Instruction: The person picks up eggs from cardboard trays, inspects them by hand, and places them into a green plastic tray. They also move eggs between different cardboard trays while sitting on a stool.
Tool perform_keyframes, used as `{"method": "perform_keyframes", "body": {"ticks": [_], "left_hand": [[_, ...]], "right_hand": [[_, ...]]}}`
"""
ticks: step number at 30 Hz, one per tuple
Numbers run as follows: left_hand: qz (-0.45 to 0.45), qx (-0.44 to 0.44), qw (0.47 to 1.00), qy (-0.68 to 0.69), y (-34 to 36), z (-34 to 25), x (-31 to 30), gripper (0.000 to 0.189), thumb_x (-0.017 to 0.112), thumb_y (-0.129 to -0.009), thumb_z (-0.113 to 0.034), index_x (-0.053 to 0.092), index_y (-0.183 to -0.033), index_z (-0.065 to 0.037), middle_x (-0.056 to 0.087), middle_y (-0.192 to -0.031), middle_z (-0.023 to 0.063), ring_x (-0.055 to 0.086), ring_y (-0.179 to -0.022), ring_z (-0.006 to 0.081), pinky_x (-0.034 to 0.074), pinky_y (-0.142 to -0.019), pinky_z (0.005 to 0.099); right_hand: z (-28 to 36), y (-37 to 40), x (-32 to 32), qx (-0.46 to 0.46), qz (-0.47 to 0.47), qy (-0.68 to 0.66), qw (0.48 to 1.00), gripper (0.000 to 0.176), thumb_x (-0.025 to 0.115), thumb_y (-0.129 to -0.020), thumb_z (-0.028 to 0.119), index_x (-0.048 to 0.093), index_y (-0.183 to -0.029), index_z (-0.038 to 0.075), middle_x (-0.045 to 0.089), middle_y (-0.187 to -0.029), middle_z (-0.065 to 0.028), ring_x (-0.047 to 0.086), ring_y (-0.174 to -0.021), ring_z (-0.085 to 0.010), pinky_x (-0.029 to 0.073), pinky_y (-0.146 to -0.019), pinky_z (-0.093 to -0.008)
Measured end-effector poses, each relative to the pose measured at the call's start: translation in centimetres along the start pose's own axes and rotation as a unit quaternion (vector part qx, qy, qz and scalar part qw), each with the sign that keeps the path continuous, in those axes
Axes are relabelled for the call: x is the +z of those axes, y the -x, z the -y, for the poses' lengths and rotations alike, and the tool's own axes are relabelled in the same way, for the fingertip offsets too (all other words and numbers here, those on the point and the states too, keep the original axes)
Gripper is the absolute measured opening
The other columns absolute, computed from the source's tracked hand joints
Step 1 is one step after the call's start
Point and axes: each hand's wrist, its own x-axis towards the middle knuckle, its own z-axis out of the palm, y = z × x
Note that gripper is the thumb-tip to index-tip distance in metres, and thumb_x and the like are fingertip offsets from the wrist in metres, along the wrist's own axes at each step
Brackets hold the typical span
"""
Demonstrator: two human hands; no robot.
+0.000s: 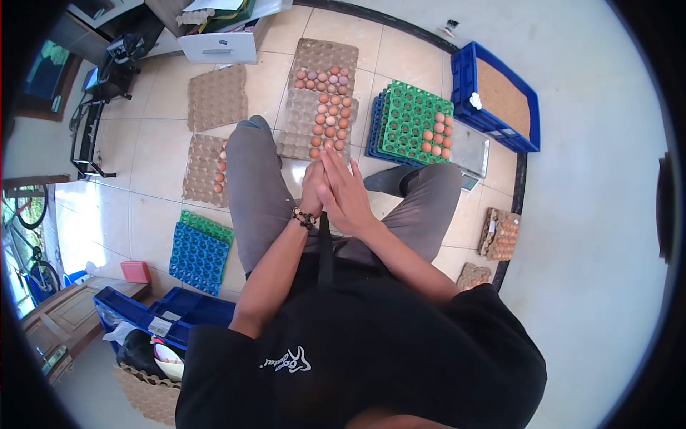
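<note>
My left hand (311, 187), with a beaded bracelet (304, 217) at its wrist, rests against my right hand (346, 194) in front of my lap. The right hand is open, its fingers stretched forward and lying over the left one. Most of the left fingers are hidden, and no object shows between the hands. Just beyond the fingertips lies a grey cardboard egg tray (300, 114) with brown eggs (330, 121) in its right-hand columns. Behind it, another cardboard tray (325, 51) carries rows of eggs (323, 77).
Stacked green trays (407, 107) hold several eggs at the right, near a blue crate (493, 130) of brown granular material. Cardboard trays (218, 96) lie left of my leg; a blue tray (199, 257) is nearer. Blue bins (193, 304) stand lower left, more egg trays (499, 234) lower right.
</note>
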Motion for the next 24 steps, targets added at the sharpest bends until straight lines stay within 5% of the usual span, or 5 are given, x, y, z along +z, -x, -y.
{"method": "perform_keyframes", "body": {"ticks": [4, 10, 15, 20, 24], "left_hand": [[-0.049, -0.266, 0.935, 0.229, -0.2, -2.5, 0.5, 0.028, 0.039, -0.102, -0.028, 0.057, -0.104, -0.006, 0.060, -0.089, 0.0037, 0.058, -0.072, 0.0125, 0.049, -0.063, 0.0290], [-0.117, -0.302, 0.888, 0.328, 0.1, -2.8, -0.1, 0.039, 0.034, -0.104, -0.034, 0.056, -0.113, -0.003, 0.060, -0.096, 0.0036, 0.058, -0.083, 0.0125, 0.050, -0.072, 0.0296], [-0.097, -0.320, 0.919, 0.207, 0.6, 0.5, 0.3, 0.049, 0.033, -0.104, -0.041, 0.056, -0.121, -0.001, 0.060, -0.115, 0.0087, 0.056, -0.103, 0.0119, 0.048, -0.087, 0.0284], [-0.053, -0.240, 0.967, 0.070, -0.5, -1.6, 0.3, 0.057, 0.029, -0.105, -0.045, 0.061, -0.090, 0.000, 0.062, -0.074, 0.0025, 0.056, -0.063, 0.0098, 0.044, -0.055, 0.0270], [-0.026, -0.139, 0.989, -0.031, 0.1, -2.7, 1.9, 0.042, 0.044, -0.104, -0.031, 0.059, -0.076, -0.003, 0.046, -0.056, -0.0044, 0.041, -0.048, 0.0033, 0.032, -0.047, 0.0216]], "right_hand": [[-4.1, -4.0, 0.9, 0.174, 0.034, -0.188, 0.966, 0.044, 0.044, -0.096, 0.025, 0.052, -0.131, 0.000, 0.050, -0.138, -0.0209, 0.051, -0.123, -0.0345, 0.038, -0.103, -0.0476], [-1.1, -1.2, 1.6, -0.075, -0.032, -0.009, 0.997, 0.036, 0.055, -0.085, 0.005, 0.058, -0.120, 0.005, 0.055, -0.126, -0.0175, 0.056, -0.109, -0.0350, 0.046, -0.091, -0.0423], [-3.9, -1.3, 2.0, -0.084, -0.046, 0.024, 0.995, 0.024, 0.054, -0.090, 0.011, 0.057, -0.112, 0.005, 0.056, -0.100, -0.0156, 0.053, -0.088, -0.0359, 0.042, -0.076, -0.0432], [-5.3, -3.4, 3.2, 0.091, -0.093, -0.198, 0.972, 0.030, 0.038, -0.103, 0.027, 0.055, -0.112, 0.004, 0.057, -0.096, -0.0107, 0.056, -0.085, -0.0242, 0.046, -0.072, -0.0382], [-10.1, -6.5, 4.5, 0.351, -0.132, -0.493, 0.785, 0.031, 0.035, -0.105, 0.031, 0.053, -0.115, 0.007, 0.060, -0.098, -0.0048, 0.056, -0.087, -0.0145, 0.047, -0.076, -0.0324]]}}
